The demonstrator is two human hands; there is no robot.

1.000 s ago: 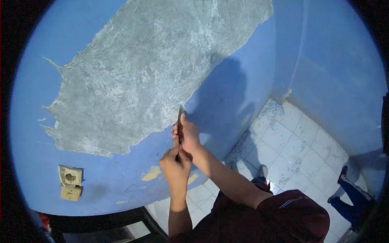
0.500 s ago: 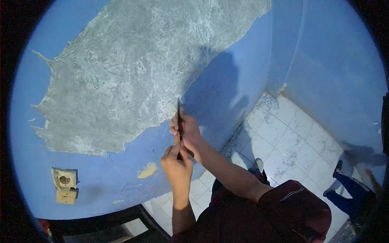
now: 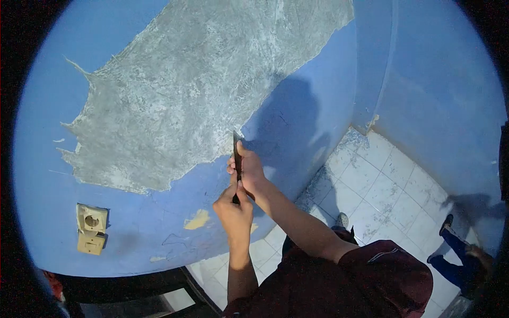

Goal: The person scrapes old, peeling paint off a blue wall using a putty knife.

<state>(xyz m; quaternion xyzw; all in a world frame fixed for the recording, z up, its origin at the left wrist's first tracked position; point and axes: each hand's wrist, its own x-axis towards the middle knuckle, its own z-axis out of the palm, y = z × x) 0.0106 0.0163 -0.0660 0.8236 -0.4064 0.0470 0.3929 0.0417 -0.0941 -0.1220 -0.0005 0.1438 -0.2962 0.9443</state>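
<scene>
A narrow dark scraper-like tool [image 3: 237,161] stands nearly upright against the wall, its tip at the lower right edge of a bare grey patch [image 3: 175,95] in the blue paint. My right hand [image 3: 248,168] is closed around its upper part, the thumb lying along the blade. Just below, my left hand [image 3: 234,205] pinches the lower end of the tool between its fingers. Blue paint [image 3: 286,122] with a shadow on it borders the patch to the right of the tip.
A beige socket and switch [image 3: 91,229] are on the wall at lower left. White tiles [image 3: 371,185] cover the floor. Another person's legs [image 3: 458,259] are at the lower right. Dark furniture [image 3: 132,297] lies at the bottom left.
The wall patch and socket have shifted right and slightly up in view. Both hands still hold the tool, and more of its dark lower end shows between them.
</scene>
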